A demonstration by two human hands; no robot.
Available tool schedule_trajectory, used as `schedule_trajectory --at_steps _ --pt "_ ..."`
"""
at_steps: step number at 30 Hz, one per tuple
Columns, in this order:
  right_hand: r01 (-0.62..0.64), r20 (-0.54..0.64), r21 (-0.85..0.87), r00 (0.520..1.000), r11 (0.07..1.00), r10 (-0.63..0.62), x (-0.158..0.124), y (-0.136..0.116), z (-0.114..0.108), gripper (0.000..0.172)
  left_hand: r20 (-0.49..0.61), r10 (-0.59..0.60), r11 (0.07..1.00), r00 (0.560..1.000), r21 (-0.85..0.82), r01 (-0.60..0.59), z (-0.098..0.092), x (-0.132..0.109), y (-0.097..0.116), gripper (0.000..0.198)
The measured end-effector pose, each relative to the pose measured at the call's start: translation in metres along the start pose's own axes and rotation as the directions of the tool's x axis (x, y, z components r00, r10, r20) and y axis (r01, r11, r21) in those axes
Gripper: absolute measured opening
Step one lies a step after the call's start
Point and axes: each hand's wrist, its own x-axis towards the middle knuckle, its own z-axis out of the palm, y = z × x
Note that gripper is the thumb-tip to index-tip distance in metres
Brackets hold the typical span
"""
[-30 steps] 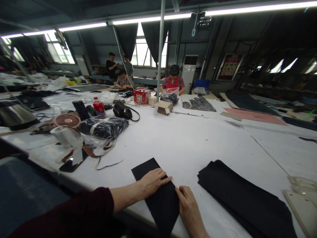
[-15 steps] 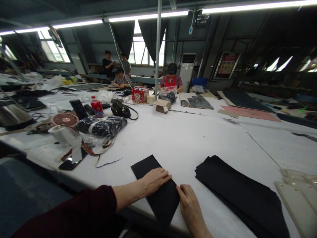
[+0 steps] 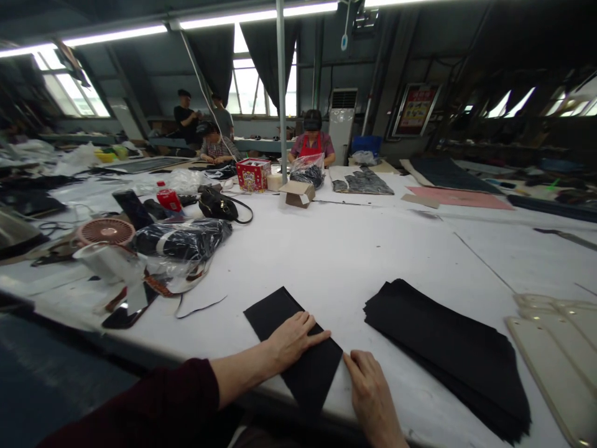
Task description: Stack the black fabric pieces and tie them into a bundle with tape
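Note:
My left hand (image 3: 295,341) lies flat on a dark, cut piece of black fabric (image 3: 310,367), fingers together and pointing right. The piece's lower end hangs toward the near table edge. My right hand (image 3: 372,392) rests on the white table with its fingertips at the fabric's right edge. To the right of that hand lies a stack of black fabric pieces (image 3: 448,354), apart from both hands. Beyond the stack, several pale, stiff pattern templates (image 3: 555,354) overlap at the table's right side.
The long white-covered table (image 3: 354,261) holds a plastic-wrapped dark bundle (image 3: 181,241), a pink fan (image 3: 106,231), a black handbag (image 3: 217,205) and a phone (image 3: 125,314) at left. Two seated co-workers (image 3: 312,140) (image 3: 214,144) work at the far end. Two people stand behind.
The whole view has shifted left and up as my head turned. My left hand stays on the fabric piece, and my right hand stays at its right edge.

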Motion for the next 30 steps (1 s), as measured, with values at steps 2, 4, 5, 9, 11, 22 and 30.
schedule_trajectory --at_steps 2,4,5,9,11,22,30 --pt "-0.034 -0.007 0.035 0.999 0.999 0.035 -0.008 0.005 -0.005 0.035 0.002 0.005 1.0 1.0 0.005 -0.005 -0.001 0.0 -0.001 0.052" --pt "-0.069 -0.036 0.07 0.997 0.995 0.072 -0.007 0.005 -0.009 0.032 -0.002 0.008 1.0 1.0 0.003 -0.008 0.0 0.0 -0.001 0.052" --pt "-0.085 -0.047 0.075 0.995 0.994 0.088 -0.004 0.003 -0.01 0.031 -0.007 0.008 1.0 1.0 -0.001 -0.008 0.0 0.0 -0.001 0.051" --pt "-0.117 0.018 -0.037 0.993 0.993 0.117 0.021 -0.02 -0.004 0.038 -0.028 0.004 1.0 1.0 -0.024 -0.005 0.004 -0.001 0.0 0.051" --pt "-0.114 0.057 -0.131 0.991 0.985 0.122 0.029 -0.031 0.003 0.037 -0.035 0.001 0.999 0.999 -0.052 -0.003 0.007 -0.003 -0.002 0.051" --pt "-0.064 0.03 -0.266 0.997 0.962 0.075 0.024 -0.03 0.011 0.038 -0.014 -0.129 0.985 0.991 -0.114 0.127 0.027 -0.023 -0.067 0.052" --pt "-0.064 -0.354 -0.362 0.932 0.93 -0.073 0.009 -0.007 0.032 0.024 -0.18 -0.187 0.978 0.966 -0.129 0.165 0.06 -0.025 -0.069 0.037"
